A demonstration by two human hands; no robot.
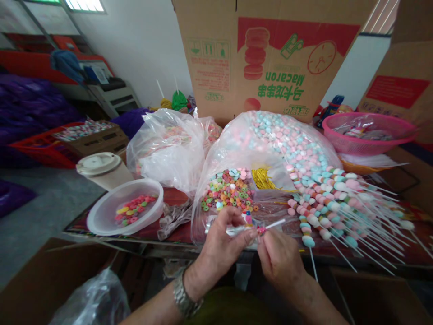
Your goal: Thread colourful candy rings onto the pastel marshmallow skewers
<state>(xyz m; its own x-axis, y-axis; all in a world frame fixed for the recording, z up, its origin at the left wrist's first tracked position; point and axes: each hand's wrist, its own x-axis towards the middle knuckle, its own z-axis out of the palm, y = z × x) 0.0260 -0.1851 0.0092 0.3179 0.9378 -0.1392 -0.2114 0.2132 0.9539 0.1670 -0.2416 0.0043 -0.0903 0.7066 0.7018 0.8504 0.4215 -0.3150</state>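
My left hand [225, 241] is closed round a candy skewer in a clear wrapper [248, 217], with thumb and forefinger near the wrapper's gathered end. Close against it, my right hand [280, 255] pinches at the neck, where a small pink part [260, 230] shows. A white stick [275, 223] pokes out to the upper right between the hands. Whether a tie is between the right fingers is hidden. Just beyond lie loose ring candies [230, 189] and a small box of yellow twist ties [263, 179]. To the right, candy skewers [338, 207] are piled with sticks pointing outward.
A large clear bag of pastel candies [287, 135] stands behind, beside another plastic bag [165, 149]. At left are a white bowl [94, 219] with ring candies and a lidded cup [104, 169]. A pink basket [368, 142] sits right; a cardboard box [216, 58] rises at the back.
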